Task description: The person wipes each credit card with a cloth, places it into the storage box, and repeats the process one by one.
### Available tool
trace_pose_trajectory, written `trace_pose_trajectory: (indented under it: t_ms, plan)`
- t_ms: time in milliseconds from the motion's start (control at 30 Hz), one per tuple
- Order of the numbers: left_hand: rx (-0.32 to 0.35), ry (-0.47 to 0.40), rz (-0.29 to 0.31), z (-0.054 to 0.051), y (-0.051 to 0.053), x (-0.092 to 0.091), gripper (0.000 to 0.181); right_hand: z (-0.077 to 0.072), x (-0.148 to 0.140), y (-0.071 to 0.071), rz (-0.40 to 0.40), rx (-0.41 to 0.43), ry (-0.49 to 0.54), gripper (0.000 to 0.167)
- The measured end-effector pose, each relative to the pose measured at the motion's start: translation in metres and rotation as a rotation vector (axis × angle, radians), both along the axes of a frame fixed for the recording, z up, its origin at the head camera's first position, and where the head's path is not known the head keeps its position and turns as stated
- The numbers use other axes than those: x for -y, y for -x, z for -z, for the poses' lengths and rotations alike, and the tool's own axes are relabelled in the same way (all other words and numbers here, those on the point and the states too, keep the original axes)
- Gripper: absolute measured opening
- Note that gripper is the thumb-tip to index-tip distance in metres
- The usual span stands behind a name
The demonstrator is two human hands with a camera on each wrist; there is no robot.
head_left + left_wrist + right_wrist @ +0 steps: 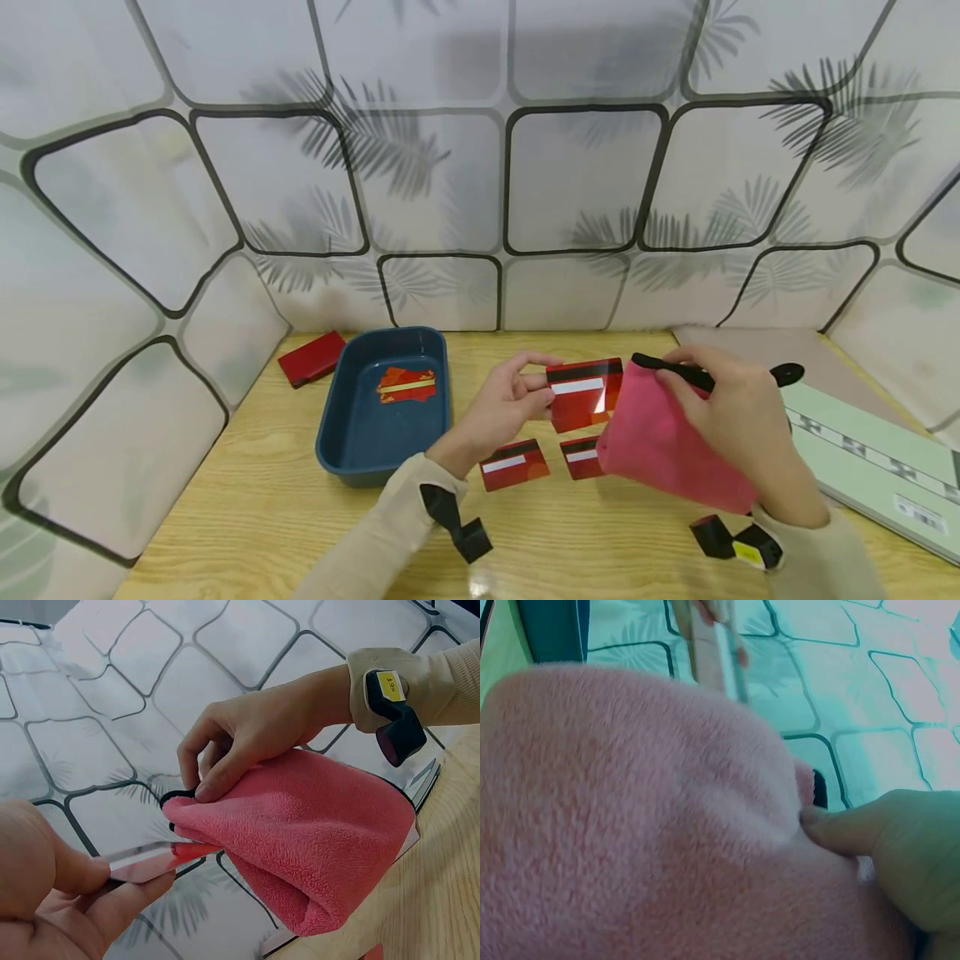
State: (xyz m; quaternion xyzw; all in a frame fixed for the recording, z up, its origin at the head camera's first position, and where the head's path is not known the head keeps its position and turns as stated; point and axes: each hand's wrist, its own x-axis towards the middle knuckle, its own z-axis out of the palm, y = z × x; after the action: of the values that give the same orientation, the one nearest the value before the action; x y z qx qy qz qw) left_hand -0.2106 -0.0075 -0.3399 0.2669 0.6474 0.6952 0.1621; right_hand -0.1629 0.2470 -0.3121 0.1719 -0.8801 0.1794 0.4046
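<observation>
My left hand (pixel 501 410) pinches a red card (pixel 585 412) with a black stripe and a white strip, held above the table. In my right hand (pixel 738 417) is a fuzzy pink cloth (pixel 663 433) with black edging, gripped near its upper edge. The left wrist view shows the card (pixel 142 862) seen nearly edge-on, its far end meeting the cloth (pixel 300 832); whether it goes into a fold is hidden. Below the hands, two more red cards lie on the table, a left card (pixel 515 465) and a right card (pixel 582 457) partly covered by the cloth.
A dark blue tray (pixel 363 478) stands to the left with several red and gold cards (pixel 407 386) in it. Behind its left side lies a dark red flat item (pixel 311 358). A pale green flat box (pixel 870 450) lies at the right. Patterned fabric (pixel 450 183) walls the table (pixel 247 500).
</observation>
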Motion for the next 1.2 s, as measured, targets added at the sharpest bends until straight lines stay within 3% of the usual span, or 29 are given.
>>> trace_pose_trajectory:
  t_ms: [167, 267, 433, 567, 800, 967, 1200]
  plan:
    - [0.007, 0.033, -0.075, 0.0, 0.002, 0.002, 0.039, -0.006, -0.009, -0.004, 0.038, 0.039, -0.003, 0.024]
    - [0.011, 0.046, -0.092, 0.001, 0.002, 0.003, 0.039, -0.01, -0.013, -0.007, 0.019, 0.069, -0.008, 0.025]
    - [0.012, 0.046, -0.085, 0.002, -0.002, 0.003, 0.039, -0.013, -0.008, -0.015, -0.129, 0.122, -0.011, 0.033]
    - [0.008, 0.036, -0.08, 0.001, -0.002, 0.002, 0.039, -0.017, 0.004, -0.02, -0.22, 0.119, -0.006, 0.037]
    - [0.017, 0.002, -0.041, 0.001, -0.004, -0.004, 0.039, -0.006, 0.026, -0.012, -0.266, 0.078, -0.045, 0.038]
    - [0.017, -0.013, 0.019, 0.003, -0.006, -0.007, 0.039, 0.003, 0.036, -0.004, -0.288, 0.042, -0.042, 0.036]
    - [0.002, -0.032, 0.111, 0.008, -0.006, -0.009, 0.037, 0.01, 0.039, 0.0, -0.254, 0.058, -0.058, 0.029]
